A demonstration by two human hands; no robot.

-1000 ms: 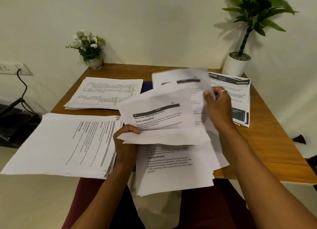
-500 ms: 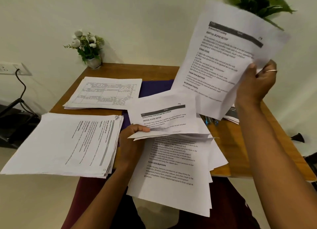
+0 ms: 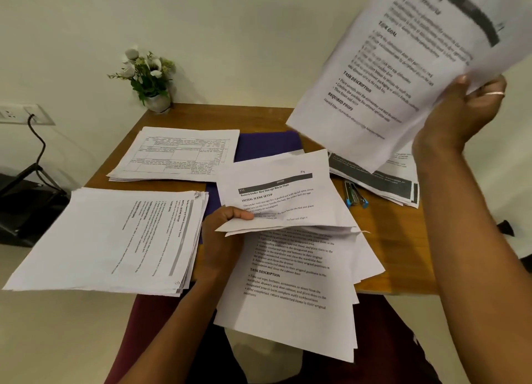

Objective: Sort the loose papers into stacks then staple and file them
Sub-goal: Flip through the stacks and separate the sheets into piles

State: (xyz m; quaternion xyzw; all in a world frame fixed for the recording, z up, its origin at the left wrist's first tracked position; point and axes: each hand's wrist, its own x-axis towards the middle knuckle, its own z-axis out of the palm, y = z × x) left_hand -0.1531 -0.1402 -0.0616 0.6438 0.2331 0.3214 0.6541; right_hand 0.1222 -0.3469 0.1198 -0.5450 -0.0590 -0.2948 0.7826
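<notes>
My right hand (image 3: 472, 107) grips a printed sheet (image 3: 403, 61) by its lower right edge and holds it high above the table's right side. My left hand (image 3: 224, 234) grips a loose bundle of papers (image 3: 288, 257) at the table's front edge, thumb on the folded-over top page headed "Return Under-Bed Storage Bin to Place". A thick stack (image 3: 115, 236) overhangs the front left corner. A stack with tables printed on it (image 3: 178, 156) lies at the back left. Another stack (image 3: 383, 179) lies at the right, partly hidden by the raised sheet. A stapler (image 3: 355, 195) lies beside it.
A purple folder (image 3: 264, 146) lies under the papers mid-table. A small flower pot (image 3: 149, 81) stands at the back left corner of the wooden table (image 3: 403, 257). A wall socket with a black cable (image 3: 31, 118) is at the left.
My right hand pulled one sheet from the bundle and raised it up and to the right, closer to the camera. My left hand kept holding the bundle in place.
</notes>
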